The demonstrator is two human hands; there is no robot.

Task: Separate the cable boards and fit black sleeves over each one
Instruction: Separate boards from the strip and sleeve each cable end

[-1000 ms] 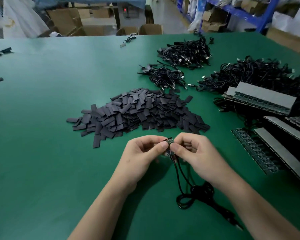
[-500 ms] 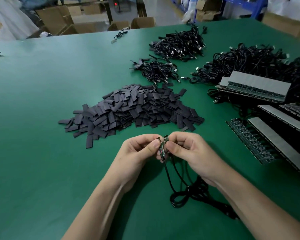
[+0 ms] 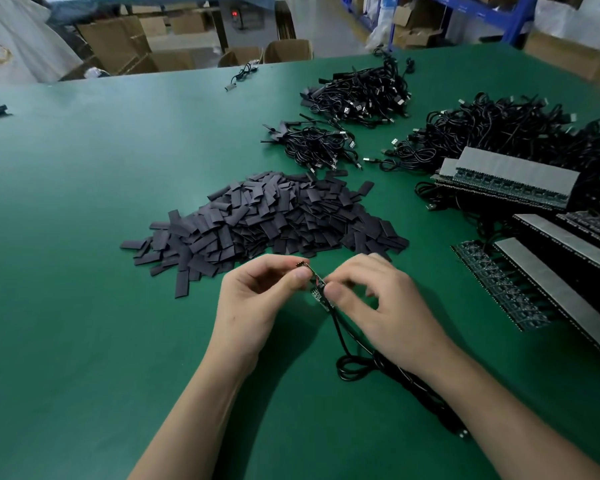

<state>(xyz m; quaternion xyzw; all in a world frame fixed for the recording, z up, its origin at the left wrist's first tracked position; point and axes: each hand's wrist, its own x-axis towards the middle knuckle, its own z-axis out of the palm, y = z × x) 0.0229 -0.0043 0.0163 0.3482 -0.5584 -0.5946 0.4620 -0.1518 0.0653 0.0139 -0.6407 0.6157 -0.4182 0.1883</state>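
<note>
Two small green cable boards (image 3: 317, 289) are pinched between my hands just above the green table (image 3: 84, 306), near its front middle. My left hand (image 3: 257, 306) grips the upper board with thumb and forefinger. My right hand (image 3: 388, 306) pinches the lower board, other fingers spread. Their black cables (image 3: 357, 362) trail down into a loose coil under my right wrist. A big heap of flat black sleeves (image 3: 267, 220) lies just beyond my hands.
Piles of black USB cables (image 3: 361, 91) lie at the back, a smaller pile (image 3: 312, 143) sits nearer. Rows of joined boards with grey strips (image 3: 510, 181) and cables fill the right side. Cardboard boxes (image 3: 118, 46) stand beyond the far edge.
The two boards, held together upright before, are now angled apart between my thumbs. My right hand's fingers have spread, and the view has tilted slightly.
</note>
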